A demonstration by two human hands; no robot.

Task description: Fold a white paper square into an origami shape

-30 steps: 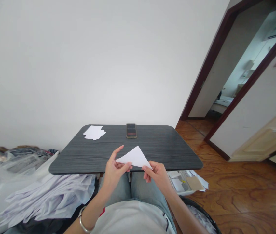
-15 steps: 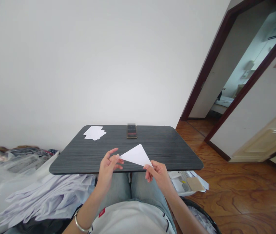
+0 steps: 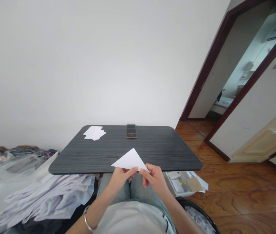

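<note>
A white sheet of paper folded into a triangle is held over the near edge of the dark table, its point facing away from me. My left hand pinches the lower edge near the middle, thumb on top. Close beside it, my right hand grips the same edge towards the right corner. The thumbs are almost touching. Fingers beneath the paper are partly hidden.
Several white paper pieces lie at the table's far left. A phone stands at the back middle. Piled white cloth is at the left; a box of papers and a black-rimmed bin are at the lower right.
My left hand has moved from the paper's left corner down and right to its lower edge, beside my right hand. The triangle has turned so that its long edge lies nearer me.
</note>
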